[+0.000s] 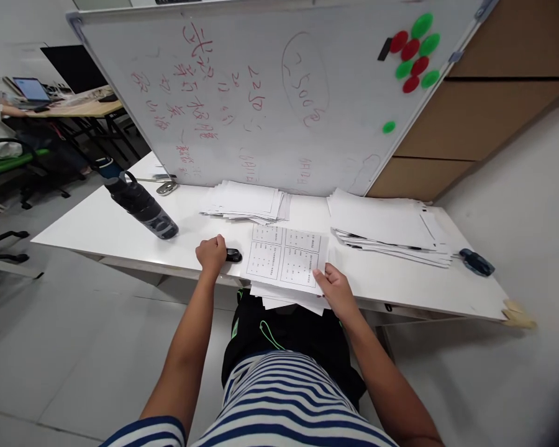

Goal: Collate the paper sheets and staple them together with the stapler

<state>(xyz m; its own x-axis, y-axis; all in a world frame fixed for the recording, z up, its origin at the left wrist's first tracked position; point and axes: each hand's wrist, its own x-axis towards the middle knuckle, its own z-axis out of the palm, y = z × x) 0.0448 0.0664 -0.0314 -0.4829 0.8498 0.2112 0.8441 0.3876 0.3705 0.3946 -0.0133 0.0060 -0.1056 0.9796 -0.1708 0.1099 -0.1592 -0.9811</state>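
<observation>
We are using two hands at the counter's (391, 285) front edge. Our left hand (212, 253) is curling into a fist around one black tool (233, 255), whose rounded end is sticking out on the right; the rest of it is hidden by the fingers. Our right hand (336, 288) is pinching the right side of one printed sheet (284, 257), thumb on top; four bordered boxes are showing on its face. The sheet is lying near the middle of the front edge, just beside the tool, and several loose sheets (289, 299), too overlapped to count, are jutting out under it past that edge.

Two paper stacks are resting toward the back edge: a left stack (242, 200) and a wider right stack (382, 220). One dark bottle (144, 208) is standing on the left part, one grey object (168, 188) is sitting behind it by the back edge, and one dark blue object (477, 262) is lying near the right end. Along the back, one whiteboard (354, 93) is carrying nine round magnets: five green magnets (422, 25) and four red magnets (399, 41).
</observation>
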